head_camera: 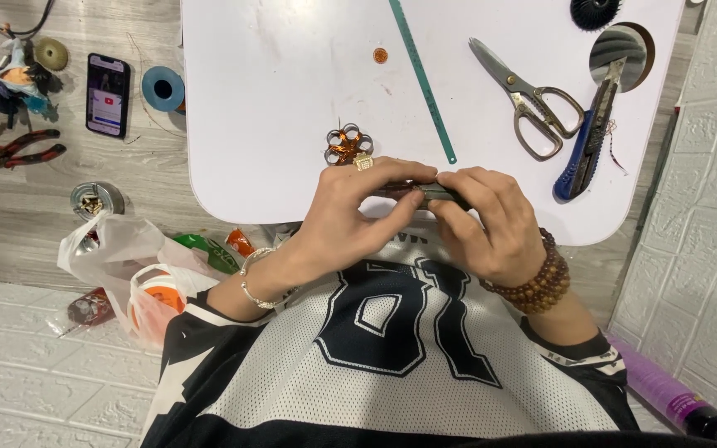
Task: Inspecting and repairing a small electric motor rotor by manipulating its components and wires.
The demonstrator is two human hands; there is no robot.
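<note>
My left hand [350, 214] and my right hand [487, 217] meet at the near edge of the white table [292, 75], both pinching a small dark tool [426, 192] held level between the fingertips. Its exact kind is hidden by my fingers. A silver bracelet circles my left wrist and a brown bead bracelet my right wrist. Just beyond my left fingers lies a small orange wire flower [347, 146] with a square metal piece beside it.
On the table lie a thin green strip [421, 79], steel scissors [529, 99], a blue-handled knife [584, 145], a small orange ring [381, 56] and a round mirror [622, 51]. On the floor to the left are a phone [108, 94], red pliers [18, 149], a blue spool [163, 88] and plastic bags [139, 270].
</note>
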